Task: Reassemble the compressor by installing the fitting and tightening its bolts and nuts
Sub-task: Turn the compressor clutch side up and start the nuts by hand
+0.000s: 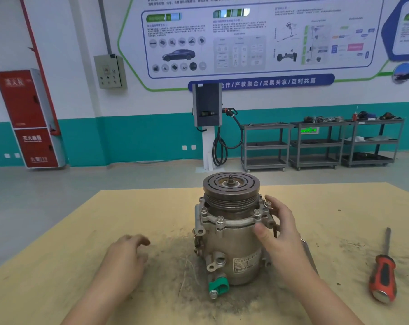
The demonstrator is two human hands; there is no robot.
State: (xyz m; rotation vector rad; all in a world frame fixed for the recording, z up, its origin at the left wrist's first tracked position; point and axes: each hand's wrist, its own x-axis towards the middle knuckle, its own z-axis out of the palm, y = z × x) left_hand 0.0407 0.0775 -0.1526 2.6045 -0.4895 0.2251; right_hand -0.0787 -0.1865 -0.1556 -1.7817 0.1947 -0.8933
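Two bare forearms, left hand (126, 256) and right hand (280, 233) ungloved, no sleeves visible.

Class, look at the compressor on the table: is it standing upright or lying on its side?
Upright. The compressor stands on its end on the table, with its pulley facing up.
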